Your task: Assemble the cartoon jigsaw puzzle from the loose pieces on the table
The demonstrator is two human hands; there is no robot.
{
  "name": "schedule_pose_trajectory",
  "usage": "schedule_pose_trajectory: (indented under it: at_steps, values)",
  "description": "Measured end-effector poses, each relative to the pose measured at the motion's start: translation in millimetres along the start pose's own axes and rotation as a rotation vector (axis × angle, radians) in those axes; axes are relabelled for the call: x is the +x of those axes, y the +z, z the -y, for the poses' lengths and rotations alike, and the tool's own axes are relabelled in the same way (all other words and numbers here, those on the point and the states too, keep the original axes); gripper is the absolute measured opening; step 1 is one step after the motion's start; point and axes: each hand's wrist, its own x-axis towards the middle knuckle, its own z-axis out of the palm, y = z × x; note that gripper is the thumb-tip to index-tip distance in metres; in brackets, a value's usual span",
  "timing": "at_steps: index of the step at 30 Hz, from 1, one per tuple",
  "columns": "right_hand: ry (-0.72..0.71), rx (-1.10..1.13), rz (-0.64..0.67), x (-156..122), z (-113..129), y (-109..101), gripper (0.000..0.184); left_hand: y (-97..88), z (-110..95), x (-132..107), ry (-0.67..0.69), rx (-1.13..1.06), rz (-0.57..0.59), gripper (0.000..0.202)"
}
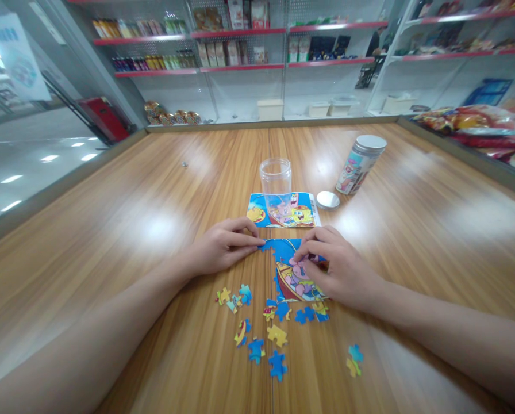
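A partly joined jigsaw puzzle (289,279) lies on the wooden table, showing a pink character in a boat on blue. At its upper left corner, my left hand (229,244) is closed with its fingertips on a blue puzzle piece (266,246). My right hand (333,261) rests over the puzzle's right side, fingers curled together; whatever is under or between them is hidden. Several loose puzzle pieces (277,335) in blue and yellow lie nearer to me. Beyond the puzzle is a picture card (257,211), with a clear open plastic jar (276,178) standing on it.
A printed canister (356,167) with a silver lid stands at the back right, beside a round white lid (327,200). A tiny object (184,164) sits at the back left. Stocked shelves (240,67) rise behind the table (111,230); bagged goods (485,129) are on the right.
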Motion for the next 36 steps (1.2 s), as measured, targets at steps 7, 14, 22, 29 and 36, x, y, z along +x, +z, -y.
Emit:
schedule_pose_trajectory:
  at_steps: [7, 14, 22, 29, 36]
  values:
    - [-0.034, 0.012, 0.053, -1, 3, -5, 0.020, 0.4, -1, 0, -0.002, 0.011, 0.007, 0.027]
    - [-0.040, 0.013, 0.064, -1, 4, -7, 0.028, -0.5, 1, 0, 0.009, 0.039, 0.016, 0.028]
    - [-0.054, -0.005, 0.061, -1, 4, -5, 0.025, 17.9, -48, 11, 0.166, 0.125, 0.063, 0.032]
    - [-0.031, -0.035, 0.035, 1, 5, -4, 0.024, 18.2, -57, 16, 0.169, 0.066, 0.203, 0.028]
    - [-0.006, -0.023, -0.002, 1, -1, -1, 0.022, 16.7, -55, 17, 0.180, 0.063, 0.212, 0.031]
